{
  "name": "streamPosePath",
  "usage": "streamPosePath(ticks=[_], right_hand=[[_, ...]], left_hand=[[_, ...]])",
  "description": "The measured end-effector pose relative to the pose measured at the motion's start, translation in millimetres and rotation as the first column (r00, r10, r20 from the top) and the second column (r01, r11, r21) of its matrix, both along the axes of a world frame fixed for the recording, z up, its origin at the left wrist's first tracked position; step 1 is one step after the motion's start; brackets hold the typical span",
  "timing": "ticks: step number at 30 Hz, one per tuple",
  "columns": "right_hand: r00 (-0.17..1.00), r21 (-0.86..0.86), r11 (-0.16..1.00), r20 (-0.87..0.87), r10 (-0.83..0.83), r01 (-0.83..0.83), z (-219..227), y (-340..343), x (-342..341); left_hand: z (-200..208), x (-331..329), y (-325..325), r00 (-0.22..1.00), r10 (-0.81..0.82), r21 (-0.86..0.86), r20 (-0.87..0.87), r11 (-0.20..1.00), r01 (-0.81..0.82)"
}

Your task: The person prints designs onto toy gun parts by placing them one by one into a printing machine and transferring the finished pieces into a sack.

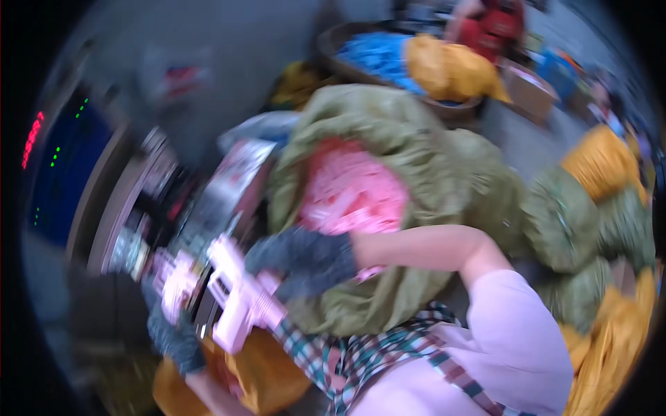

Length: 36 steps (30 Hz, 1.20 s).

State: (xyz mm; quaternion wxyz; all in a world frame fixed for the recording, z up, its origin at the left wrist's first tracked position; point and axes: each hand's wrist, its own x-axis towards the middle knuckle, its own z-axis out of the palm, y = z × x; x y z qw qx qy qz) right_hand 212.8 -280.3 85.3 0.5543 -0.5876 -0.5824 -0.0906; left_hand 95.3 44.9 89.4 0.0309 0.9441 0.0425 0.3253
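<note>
My right hand (303, 262), in a dark grey knitted glove, is closed on a pink plastic toy gun (241, 299). The toy's grip points down toward me, and blur hides its finer details. Farther left, my left hand (175, 341), gloved the same way, grips a smaller pink plastic piece (178, 283) beside a machine. My right forearm crosses a green woven sack (361, 111), whose open mouth shows a heap of pink plastic parts (357, 191).
A machine with a blue lit panel (73, 166) stands at the left. An orange sack (267, 364) lies below my hands. Behind are a round tub with blue parts (378, 59) and a cardboard box (528, 91). More green sacks (563, 218) crowd the right; a person in red (489, 31) is far back.
</note>
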Motion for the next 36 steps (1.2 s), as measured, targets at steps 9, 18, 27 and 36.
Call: streamPosePath(ticks=[9,18,27,36], right_hand=[[0.994,-0.364,0.927,0.100,-0.053,0.086,13,54,46],[0.920,-0.501,0.857,0.380,0.099,0.115,12,169,88],[0.992,-0.623,0.780,0.123,0.015,0.066,29,20,95],[0.987,-0.978,0.136,0.156,-0.045,0.161,-30,-102,129]], left_hand=[[-73,-95,-36,0.950,0.222,0.085,0.220,0.966,-0.245],[-94,-170,39,0.627,0.765,0.227,-0.148,0.643,-0.731],[-109,-129,0,0.934,0.282,-0.156,-0.220,0.935,-0.319],[-107,-92,-51,0.963,-0.040,-0.345,-0.268,0.937,-0.057]])
